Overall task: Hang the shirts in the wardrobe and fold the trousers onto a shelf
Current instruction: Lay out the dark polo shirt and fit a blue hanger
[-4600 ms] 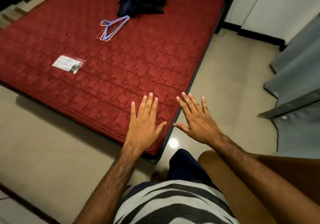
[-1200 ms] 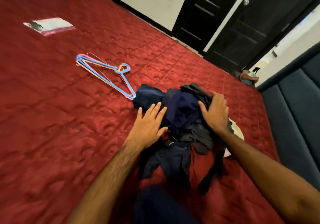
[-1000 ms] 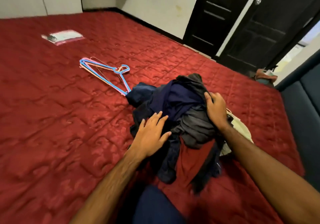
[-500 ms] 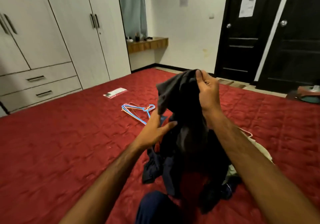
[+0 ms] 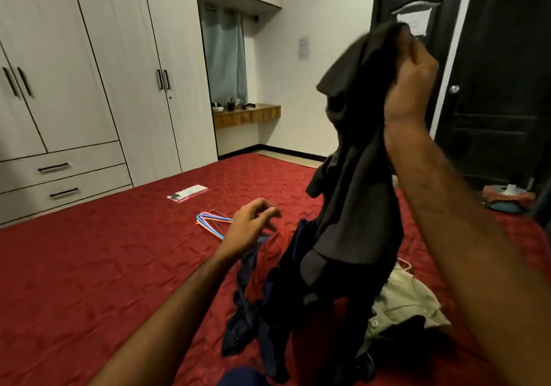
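The right hand (image 5: pixel 413 87) is up at 1 o'clock, its grip closed tight on the top of a dark grey garment (image 5: pixel 357 194), which hangs down to the pile of clothes (image 5: pixel 268 311) on the red bed (image 5: pixel 89 281). The left hand (image 5: pixel 250 227) is in the air at 11 o'clock from the pile, fingers loosely bent and holding nothing. Plastic hangers (image 5: pixel 208 221) lie just beyond it. A cream shirt (image 5: pixel 408 302) sits at 3 o'clock of the pile (partly hidden). The white wardrobe (image 5: pixel 104 72) stands shut at 10 o'clock.
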`<state>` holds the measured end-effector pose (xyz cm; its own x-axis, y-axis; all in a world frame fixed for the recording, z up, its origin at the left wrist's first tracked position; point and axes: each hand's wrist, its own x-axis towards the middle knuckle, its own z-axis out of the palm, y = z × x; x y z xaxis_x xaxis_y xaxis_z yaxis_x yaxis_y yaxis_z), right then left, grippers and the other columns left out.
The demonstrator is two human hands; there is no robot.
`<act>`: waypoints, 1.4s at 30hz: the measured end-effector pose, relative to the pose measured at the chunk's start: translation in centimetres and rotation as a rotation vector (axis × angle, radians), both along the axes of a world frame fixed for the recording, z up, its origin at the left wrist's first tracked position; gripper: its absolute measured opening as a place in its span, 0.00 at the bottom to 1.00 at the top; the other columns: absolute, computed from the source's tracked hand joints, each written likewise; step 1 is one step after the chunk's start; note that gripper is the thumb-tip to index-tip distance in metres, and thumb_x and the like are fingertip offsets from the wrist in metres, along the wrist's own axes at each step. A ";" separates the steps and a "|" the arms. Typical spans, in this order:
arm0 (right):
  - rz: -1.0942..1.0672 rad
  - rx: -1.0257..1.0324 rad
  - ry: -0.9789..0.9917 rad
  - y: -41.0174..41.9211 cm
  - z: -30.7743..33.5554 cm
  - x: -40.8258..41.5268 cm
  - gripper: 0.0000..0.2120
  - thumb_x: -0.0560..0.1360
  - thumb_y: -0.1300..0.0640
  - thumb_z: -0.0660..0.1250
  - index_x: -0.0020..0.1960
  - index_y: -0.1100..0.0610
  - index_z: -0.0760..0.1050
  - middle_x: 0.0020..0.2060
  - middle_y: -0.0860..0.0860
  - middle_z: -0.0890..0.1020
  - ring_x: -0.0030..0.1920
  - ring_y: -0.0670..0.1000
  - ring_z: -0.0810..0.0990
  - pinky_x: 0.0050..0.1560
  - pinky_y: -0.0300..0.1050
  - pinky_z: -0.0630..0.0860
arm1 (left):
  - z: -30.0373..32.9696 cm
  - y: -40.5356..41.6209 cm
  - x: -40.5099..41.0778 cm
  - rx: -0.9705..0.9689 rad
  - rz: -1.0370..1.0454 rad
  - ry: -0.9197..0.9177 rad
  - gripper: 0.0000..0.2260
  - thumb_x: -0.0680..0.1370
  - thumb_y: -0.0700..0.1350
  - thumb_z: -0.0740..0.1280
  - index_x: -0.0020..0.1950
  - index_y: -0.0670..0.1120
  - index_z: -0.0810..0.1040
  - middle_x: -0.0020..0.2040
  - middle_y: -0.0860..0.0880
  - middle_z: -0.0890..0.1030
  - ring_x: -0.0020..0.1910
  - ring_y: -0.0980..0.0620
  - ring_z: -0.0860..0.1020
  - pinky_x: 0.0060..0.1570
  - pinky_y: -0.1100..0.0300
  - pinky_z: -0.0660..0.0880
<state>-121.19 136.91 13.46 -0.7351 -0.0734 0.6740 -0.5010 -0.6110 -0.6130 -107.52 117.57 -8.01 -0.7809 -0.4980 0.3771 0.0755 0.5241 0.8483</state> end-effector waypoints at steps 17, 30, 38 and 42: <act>0.348 0.602 -0.216 -14.5 -1.2 4.8 0.12 0.82 0.50 0.61 0.51 0.56 0.80 0.40 0.53 0.83 0.38 0.53 0.80 0.37 0.43 0.77 | 17.2 -0.2 14.1 0.115 0.104 0.294 0.11 0.84 0.44 0.62 0.55 0.44 0.83 0.47 0.48 0.86 0.46 0.53 0.84 0.48 0.61 0.79; 0.379 0.747 0.107 -33.7 -0.2 14.0 0.14 0.74 0.46 0.62 0.37 0.52 0.78 0.43 0.58 0.83 0.46 0.62 0.83 0.47 0.61 0.82 | 23.5 -8.9 36.0 -0.825 1.017 -0.256 0.14 0.83 0.53 0.62 0.51 0.46 0.82 0.41 0.45 0.82 0.41 0.46 0.80 0.40 0.55 0.72; 0.570 0.853 0.137 -32.6 -4.5 23.8 0.13 0.83 0.55 0.56 0.52 0.59 0.78 0.42 0.59 0.80 0.30 0.53 0.75 0.31 0.40 0.68 | 22.8 -8.8 39.0 0.206 0.549 0.284 0.10 0.82 0.45 0.65 0.45 0.40 0.81 0.39 0.44 0.82 0.37 0.50 0.80 0.42 0.57 0.79; 1.200 0.657 -0.129 -30.8 -6.7 27.3 0.12 0.83 0.50 0.58 0.63 0.55 0.69 0.53 0.58 0.79 0.44 0.54 0.84 0.41 0.48 0.82 | 21.2 -9.2 37.6 0.275 0.639 0.410 0.05 0.83 0.38 0.62 0.51 0.39 0.77 0.45 0.43 0.82 0.43 0.45 0.84 0.33 0.50 0.82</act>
